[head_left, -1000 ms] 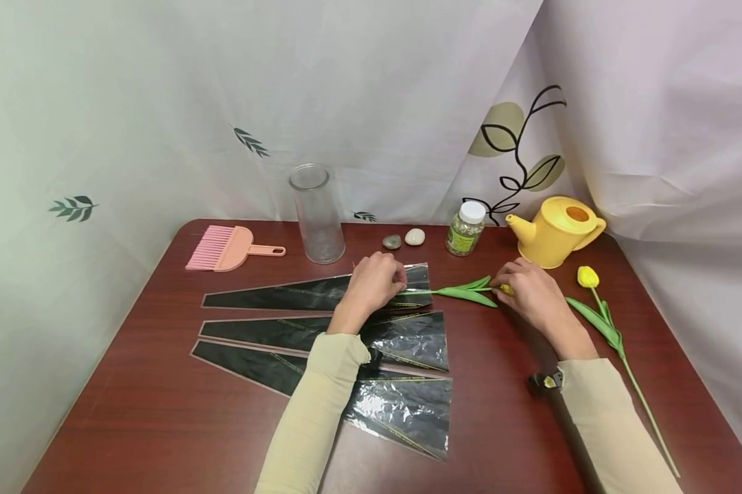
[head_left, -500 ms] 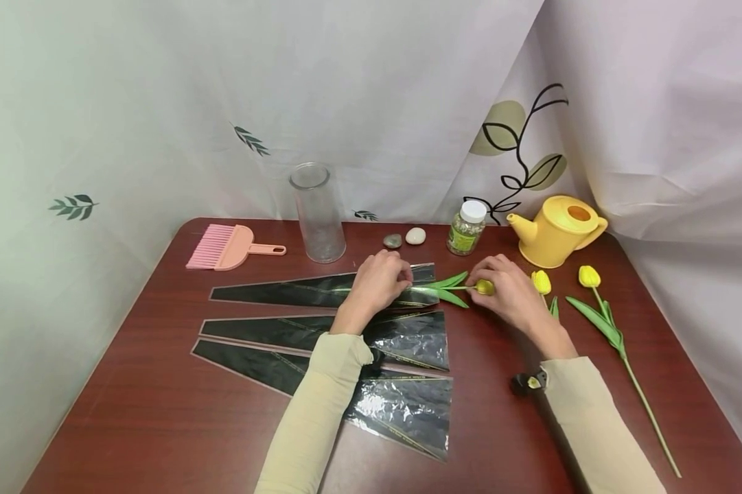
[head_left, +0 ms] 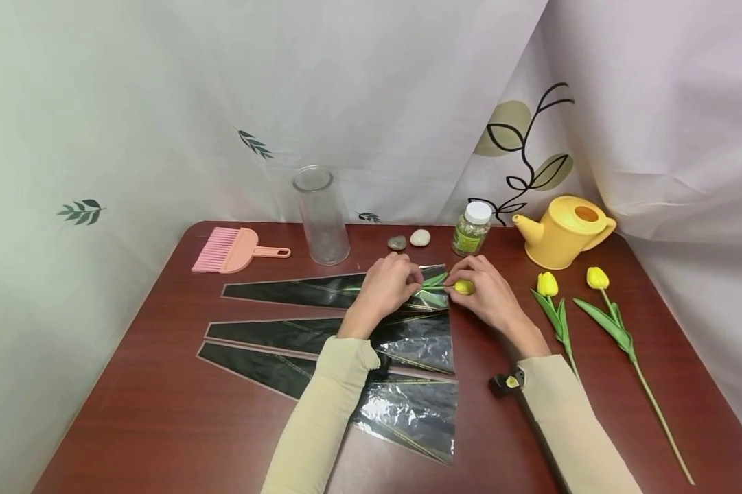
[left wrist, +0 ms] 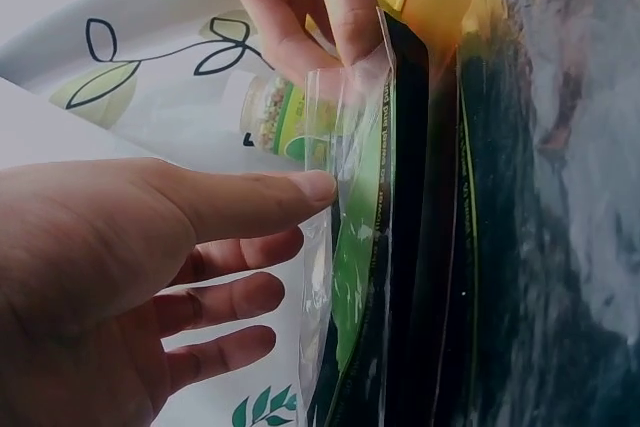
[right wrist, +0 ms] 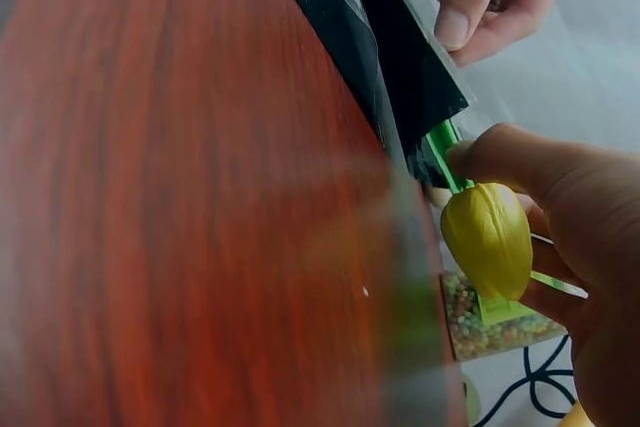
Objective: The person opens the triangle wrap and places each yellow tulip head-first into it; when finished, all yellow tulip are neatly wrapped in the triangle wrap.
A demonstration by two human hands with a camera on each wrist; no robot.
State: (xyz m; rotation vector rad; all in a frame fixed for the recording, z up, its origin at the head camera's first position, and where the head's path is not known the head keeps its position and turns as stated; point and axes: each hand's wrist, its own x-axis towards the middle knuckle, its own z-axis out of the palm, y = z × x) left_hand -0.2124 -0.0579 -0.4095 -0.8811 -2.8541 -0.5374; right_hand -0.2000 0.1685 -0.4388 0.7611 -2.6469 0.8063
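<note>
My left hand (head_left: 388,283) pinches the open wide end of the farthest tapered flower sleeve (head_left: 284,291), clear on one face and black on the other. In the left wrist view, its thumb lies on the clear film (left wrist: 318,237) and the other fingers spread behind. My right hand (head_left: 487,293) pinches a yellow tulip (head_left: 464,287) by the stem just under its bloom. The tulip's stem and green leaves lie inside the sleeve, seen through the film. In the right wrist view the bloom (right wrist: 488,239) sits outside the sleeve's mouth, below my right thumb.
Two more sleeves (head_left: 272,331) (head_left: 408,418) lie nearer me. Two yellow tulips (head_left: 547,284) (head_left: 597,278) lie at right. Along the back stand a pink brush (head_left: 237,250), a glass vase (head_left: 323,226), two stones (head_left: 420,237), a jar (head_left: 471,230) and a yellow watering can (head_left: 562,233).
My right hand has moved left, sliding the tulip's stem and leaves farther into the sleeve. The sleeve has shifted slightly right in view. A second tulip at right has come into sight.
</note>
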